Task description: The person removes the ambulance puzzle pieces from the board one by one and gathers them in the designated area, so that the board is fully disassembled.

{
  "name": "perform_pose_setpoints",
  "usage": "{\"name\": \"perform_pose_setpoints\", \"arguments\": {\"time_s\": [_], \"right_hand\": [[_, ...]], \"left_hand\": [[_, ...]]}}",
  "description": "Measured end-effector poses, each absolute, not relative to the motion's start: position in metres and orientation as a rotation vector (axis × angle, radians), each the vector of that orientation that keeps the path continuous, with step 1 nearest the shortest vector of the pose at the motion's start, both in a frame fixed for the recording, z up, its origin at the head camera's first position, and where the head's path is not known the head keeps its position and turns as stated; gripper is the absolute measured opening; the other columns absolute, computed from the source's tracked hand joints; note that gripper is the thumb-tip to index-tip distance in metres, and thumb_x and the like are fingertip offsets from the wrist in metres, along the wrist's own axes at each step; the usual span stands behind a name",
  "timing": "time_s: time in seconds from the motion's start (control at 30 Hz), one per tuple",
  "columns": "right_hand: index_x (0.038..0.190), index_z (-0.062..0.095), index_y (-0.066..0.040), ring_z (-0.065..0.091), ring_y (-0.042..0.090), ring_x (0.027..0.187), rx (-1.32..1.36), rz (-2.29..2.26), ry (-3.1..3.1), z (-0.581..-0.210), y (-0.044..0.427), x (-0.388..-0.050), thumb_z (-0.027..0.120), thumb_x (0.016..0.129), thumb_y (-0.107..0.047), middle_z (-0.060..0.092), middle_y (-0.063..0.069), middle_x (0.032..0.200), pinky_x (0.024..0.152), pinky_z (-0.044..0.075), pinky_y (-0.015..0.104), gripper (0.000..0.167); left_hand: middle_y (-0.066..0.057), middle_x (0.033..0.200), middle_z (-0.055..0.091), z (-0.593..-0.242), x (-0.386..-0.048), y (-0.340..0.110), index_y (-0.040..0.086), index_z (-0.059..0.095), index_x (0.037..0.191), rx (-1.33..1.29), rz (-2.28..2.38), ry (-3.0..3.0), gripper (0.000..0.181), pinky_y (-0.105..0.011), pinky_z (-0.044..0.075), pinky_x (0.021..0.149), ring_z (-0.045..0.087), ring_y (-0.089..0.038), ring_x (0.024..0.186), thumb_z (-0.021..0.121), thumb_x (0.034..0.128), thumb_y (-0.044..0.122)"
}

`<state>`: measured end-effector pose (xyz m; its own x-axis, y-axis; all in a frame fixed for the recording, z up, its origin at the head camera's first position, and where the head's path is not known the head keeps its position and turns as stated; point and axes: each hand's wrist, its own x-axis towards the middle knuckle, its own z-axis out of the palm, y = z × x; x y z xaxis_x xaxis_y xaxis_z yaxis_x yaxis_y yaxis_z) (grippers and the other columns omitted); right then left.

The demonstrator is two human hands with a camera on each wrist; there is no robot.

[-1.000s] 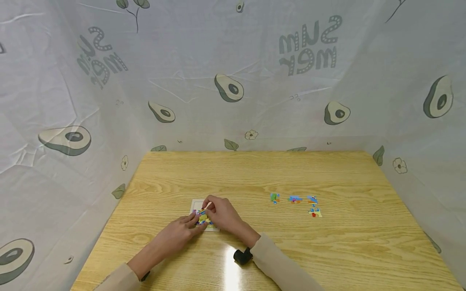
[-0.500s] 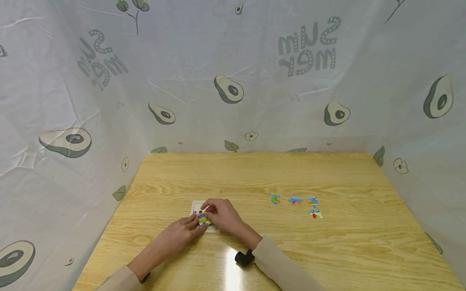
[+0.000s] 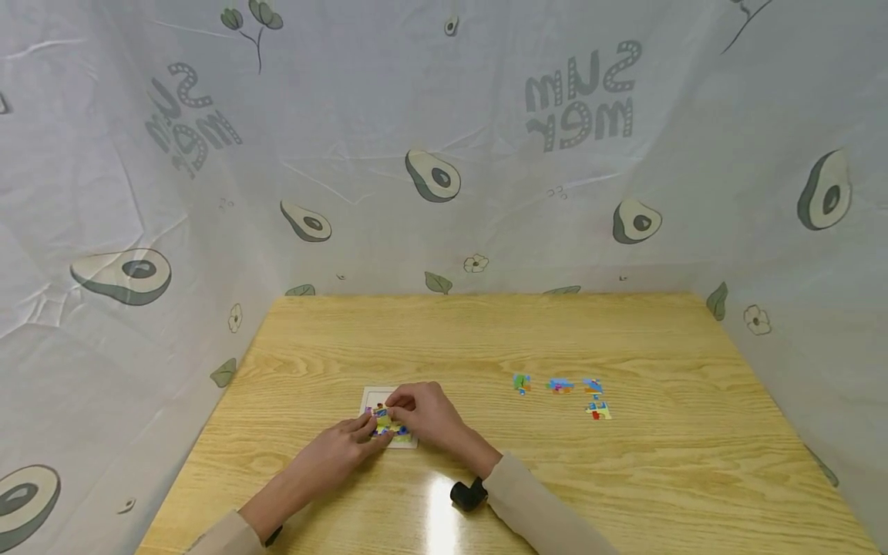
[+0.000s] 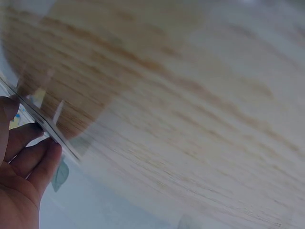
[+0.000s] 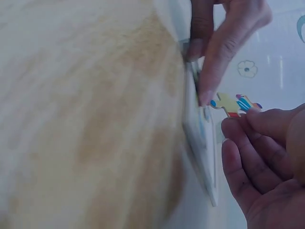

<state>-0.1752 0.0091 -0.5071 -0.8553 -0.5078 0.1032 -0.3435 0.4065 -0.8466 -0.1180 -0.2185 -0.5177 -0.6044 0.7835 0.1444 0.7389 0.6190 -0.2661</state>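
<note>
A puzzle piece (image 5: pixel 228 103), yellow with blue and red, is pinched between thumb and fingers of the right hand (image 5: pixel 271 152), tilted up off the puzzle board. In the head view the right hand (image 3: pixel 432 416) is over the right side of the white-framed board (image 3: pixel 372 395), which holds colourful joined pieces (image 3: pixel 402 436). The left hand (image 3: pixel 333 456) rests its extended fingers on the board's left and lower part. In the left wrist view the left hand (image 4: pixel 26 167) touches the board's edge. Fingers cover part of the board.
To the right on the wooden table (image 3: pixel 666 478) lie several loose pieces: a green one (image 3: pixel 522 382), a blue and pink one (image 3: pixel 560 385), a blue and orange one (image 3: pixel 593 385) and a yellow and red one (image 3: pixel 598 411). A patterned curtain (image 3: pixel 527 223) stands behind.
The right hand has shifted slightly on the board, with the piece still in its fingers. The left hand stays on the board, and the head view has tilted a little.
</note>
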Motion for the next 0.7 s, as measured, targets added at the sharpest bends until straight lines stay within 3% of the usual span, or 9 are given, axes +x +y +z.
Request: {"name": "perform_pose_setpoints", "arguments": {"time_s": [0.57,0.7], "right_hand": [[0.106,0.081,-0.010,0.075,0.009,0.086,-0.703,-1.543,2.485,-0.487,0.030,-0.184,0.070,0.101,-0.013,0.082,0.002,0.097,0.076,0.060,0.020,0.013],[0.106,0.082,-0.011,0.078,0.019,0.088,-0.685,-1.576,2.477,-0.481,0.037,-0.186,0.071,0.101,-0.013,0.082,0.004,0.095,0.076,0.059,0.019,0.012]], "left_hand": [[-0.017,0.137,0.072,-0.518,-0.117,-0.218,0.021,0.072,0.137,-1.212,0.258,-2.638,0.043,-0.039,0.064,0.095,0.071,-0.031,0.125,0.071,0.0952,0.010],[-0.016,0.137,0.072,-0.518,-0.116,-0.217,0.021,0.072,0.137,-1.206,0.251,-2.641,0.044,-0.039,0.064,0.096,0.071,-0.031,0.125,0.072,0.0947,0.010]]}}
